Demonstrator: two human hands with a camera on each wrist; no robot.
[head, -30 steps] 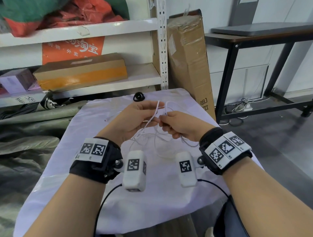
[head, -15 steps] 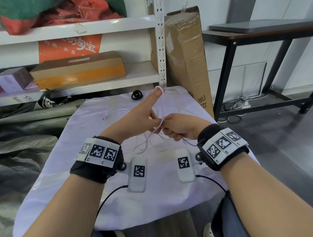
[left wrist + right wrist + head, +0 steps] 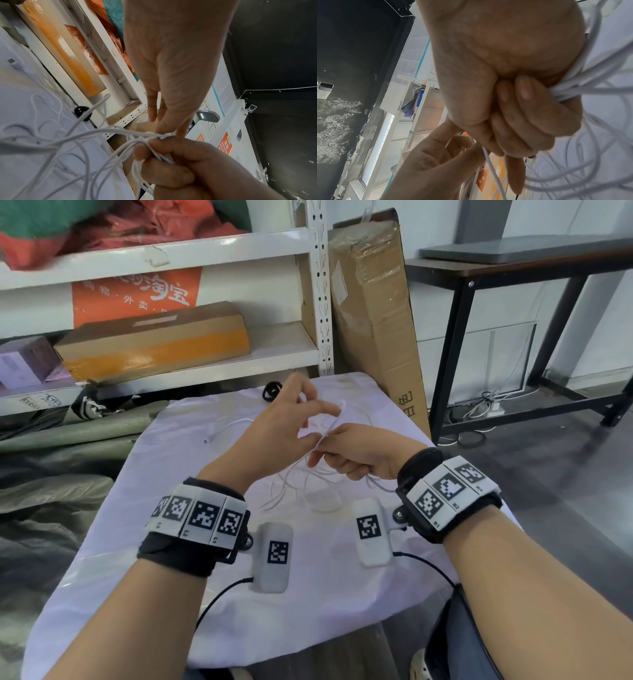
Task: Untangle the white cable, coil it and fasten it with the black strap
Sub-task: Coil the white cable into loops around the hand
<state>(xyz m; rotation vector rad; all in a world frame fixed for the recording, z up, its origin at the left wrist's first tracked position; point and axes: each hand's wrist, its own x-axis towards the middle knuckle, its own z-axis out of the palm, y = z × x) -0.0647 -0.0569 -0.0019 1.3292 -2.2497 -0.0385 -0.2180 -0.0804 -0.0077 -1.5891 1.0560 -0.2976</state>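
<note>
The thin white cable (image 3: 297,484) hangs in loose tangled loops from both hands down onto the white-clothed table (image 3: 308,594). My right hand (image 3: 342,455) is a fist around a bundle of strands (image 3: 583,89). My left hand (image 3: 322,419) is just left of it, its other fingers spread. In the left wrist view its thumb and forefinger (image 3: 167,129) pinch one strand right above the right hand's knuckles (image 3: 171,159). One plug end (image 3: 205,441) lies on the cloth to the left. The black strap (image 3: 272,390) lies curled at the table's far edge, beyond the left hand.
A white metal shelf (image 3: 205,371) with cardboard boxes (image 3: 154,344) stands behind the table. A tall carton (image 3: 373,320) leans at the table's far right corner. A black desk frame (image 3: 455,354) stands to the right. Grey-green tarpaulin (image 3: 51,467) lies left.
Half a second ago the left forefinger was stretched far out with a loop over it. That hand has come back down to the right hand. The right hand kept its grip.
</note>
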